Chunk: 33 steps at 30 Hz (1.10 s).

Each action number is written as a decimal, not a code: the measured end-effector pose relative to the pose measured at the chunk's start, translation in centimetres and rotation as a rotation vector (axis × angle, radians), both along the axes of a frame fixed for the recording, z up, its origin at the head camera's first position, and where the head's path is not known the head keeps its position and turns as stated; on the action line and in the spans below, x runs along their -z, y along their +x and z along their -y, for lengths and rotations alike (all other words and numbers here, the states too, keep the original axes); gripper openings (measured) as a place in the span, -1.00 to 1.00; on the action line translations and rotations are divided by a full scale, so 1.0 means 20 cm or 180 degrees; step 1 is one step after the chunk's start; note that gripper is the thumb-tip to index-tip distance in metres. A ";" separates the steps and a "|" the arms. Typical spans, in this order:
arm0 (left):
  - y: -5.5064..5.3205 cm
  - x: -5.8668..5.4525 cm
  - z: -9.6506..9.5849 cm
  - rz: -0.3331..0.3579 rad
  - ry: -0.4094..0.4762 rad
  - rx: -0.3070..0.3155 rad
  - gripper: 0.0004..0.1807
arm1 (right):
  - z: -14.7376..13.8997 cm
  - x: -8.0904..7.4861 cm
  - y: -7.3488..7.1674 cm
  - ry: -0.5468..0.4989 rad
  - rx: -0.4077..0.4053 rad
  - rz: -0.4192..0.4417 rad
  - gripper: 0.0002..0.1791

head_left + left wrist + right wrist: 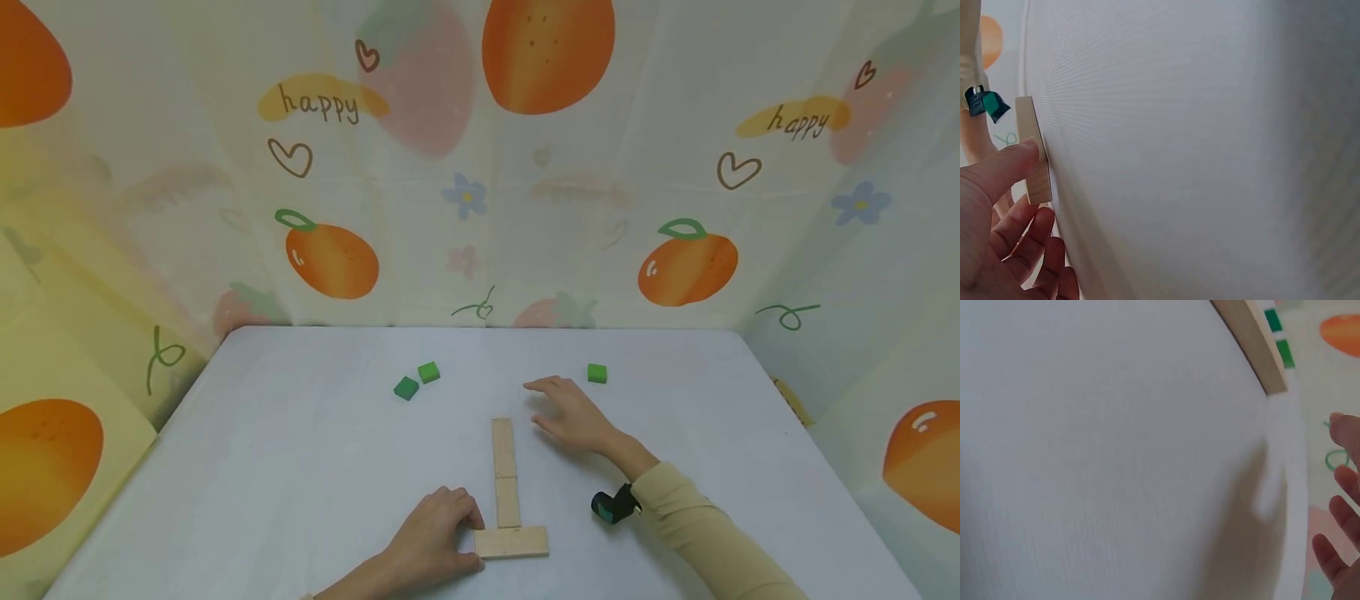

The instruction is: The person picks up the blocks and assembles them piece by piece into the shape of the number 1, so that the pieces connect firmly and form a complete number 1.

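A pale wooden block (517, 543) lies crosswise near the front of the white table, its left end pinched between the thumb and fingers of my left hand (431, 535). The left wrist view shows the thumb lying on that block (1027, 119). Two more wooden blocks, a nearer one (507, 502) and a farther one (503, 447), run end to end away from its middle, forming an upside-down T. To the right of the far block, my right hand (576, 418) hovers with fingers spread and holds nothing. In the right wrist view its fingers stay apart from the wooden block (1252, 344).
Two green blocks, one darker (407, 388) and one lighter (428, 372), lie at the back left. Another green block (597, 373) sits beyond my right hand. A black wrist camera (613, 505) juts from the right sleeve. A fruit-printed curtain (480, 250) rises behind the table.
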<state>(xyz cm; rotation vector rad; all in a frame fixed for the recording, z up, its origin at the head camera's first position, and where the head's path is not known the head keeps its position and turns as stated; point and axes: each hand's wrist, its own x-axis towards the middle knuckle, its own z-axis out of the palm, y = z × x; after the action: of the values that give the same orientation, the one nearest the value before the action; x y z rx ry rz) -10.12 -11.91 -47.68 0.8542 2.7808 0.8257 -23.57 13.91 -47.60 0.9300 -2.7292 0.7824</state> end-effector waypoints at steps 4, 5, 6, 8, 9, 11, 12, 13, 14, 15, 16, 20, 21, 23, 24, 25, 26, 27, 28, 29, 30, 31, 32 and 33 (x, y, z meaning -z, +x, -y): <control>0.00 0.01 0.00 0.0034 0.0015 -0.0017 -0.64 | -0.06 0.01 -0.03 -0.0220 0.0209 -0.0091 -0.51; 0.00 0.01 0.00 0.0034 0.0019 -0.0016 -0.64 | -0.08 0.01 -0.03 -0.0244 0.0255 -0.0144 -0.52; 0.00 0.01 0.00 0.0038 0.0026 -0.0015 -0.64 | -0.10 0.02 -0.04 -0.0273 0.0311 -0.0171 -0.52; 0.00 0.01 0.00 0.0035 0.0035 -0.0009 -0.65 | -0.12 0.03 -0.05 -0.0365 0.0384 -0.0266 -0.53; 0.00 0.01 0.00 0.0050 0.0035 -0.0013 -0.65 | -0.14 0.03 -0.05 -0.0395 0.0417 -0.0333 -0.53; 0.00 0.02 0.00 0.0082 0.0015 -0.0024 -0.65 | -0.16 0.04 -0.06 -0.0454 0.0477 -0.0459 -0.53; 0.00 0.01 -0.01 0.0098 0.0003 -0.0033 -0.65 | -0.17 0.04 -0.07 -0.0481 0.0510 -0.0511 -0.54; 0.00 0.01 -0.01 0.0113 -0.0010 -0.0041 -0.65 | -0.18 0.04 -0.07 -0.0497 0.0532 -0.0569 -0.54; 0.00 0.01 -0.01 0.0129 -0.0021 -0.0049 -0.65 | -0.20 0.05 -0.07 -0.0491 0.0558 -0.0621 -0.54; 0.00 0.01 -0.01 0.0148 -0.0030 -0.0051 -0.64 | -0.21 0.05 -0.08 -0.0476 0.0582 -0.0657 -0.55; 0.00 0.01 0.00 0.0141 -0.0026 -0.0040 -0.63 | -0.22 0.05 -0.08 -0.0469 0.0612 -0.0654 -0.55; 0.00 0.01 0.00 0.0113 0.0002 0.0010 -0.60 | -0.26 0.06 -0.09 -0.0485 0.0733 -0.0505 -0.56; 0.00 0.01 0.00 0.0105 0.0009 0.0019 -0.60 | -0.27 0.06 -0.09 -0.0516 0.0764 -0.0433 -0.56; 0.00 0.01 0.00 0.0103 0.0005 0.0017 -0.60 | -0.29 0.05 -0.10 -0.0543 0.0843 -0.0331 -0.56; 0.00 0.01 0.00 0.0107 0.0004 0.0017 -0.61 | -0.30 0.05 -0.10 -0.0558 0.0889 -0.0280 -0.56; 0.00 0.01 0.00 0.0119 0.0001 0.0011 -0.62 | -0.31 0.05 -0.11 -0.0563 0.0928 -0.0254 -0.56; 0.00 0.01 0.00 0.0120 -0.0003 0.0009 -0.63 | -0.32 0.05 -0.11 -0.0572 0.0963 -0.0209 -0.56; 0.00 0.01 0.00 0.0116 -0.0005 0.0007 -0.64 | -0.33 0.05 -0.11 -0.0572 0.0998 -0.0173 -0.56; 0.00 0.01 0.00 0.0112 -0.0007 0.0007 -0.65 | -0.34 0.04 -0.12 -0.0575 0.1034 -0.0134 -0.55; 0.00 0.01 0.00 0.0105 0.0000 0.0012 -0.65 | -0.35 0.04 -0.12 -0.0591 0.1065 -0.0086 -0.55; 0.00 0.01 0.00 0.0098 0.0008 0.0017 -0.66 | -0.35 0.04 -0.12 -0.0603 0.1094 -0.0037 -0.54; 0.00 0.01 0.00 0.0089 0.0017 0.0022 -0.66 | -0.36 0.03 -0.12 -0.0611 0.1121 0.0006 -0.54; 0.00 0.01 0.00 0.0075 0.0026 0.0027 -0.66 | -0.37 0.03 -0.12 -0.0620 0.1147 0.0058 -0.54; 0.00 0.01 0.00 0.0068 0.0037 0.0034 -0.66 | -0.37 0.03 -0.12 -0.0630 0.1163 0.0091 -0.53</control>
<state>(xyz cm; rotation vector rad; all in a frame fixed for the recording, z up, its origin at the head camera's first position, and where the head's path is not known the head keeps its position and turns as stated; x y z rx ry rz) -10.13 -12.01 -47.93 0.8563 2.7534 0.8449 -25.96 21.37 -48.23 0.3673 -2.6661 0.9689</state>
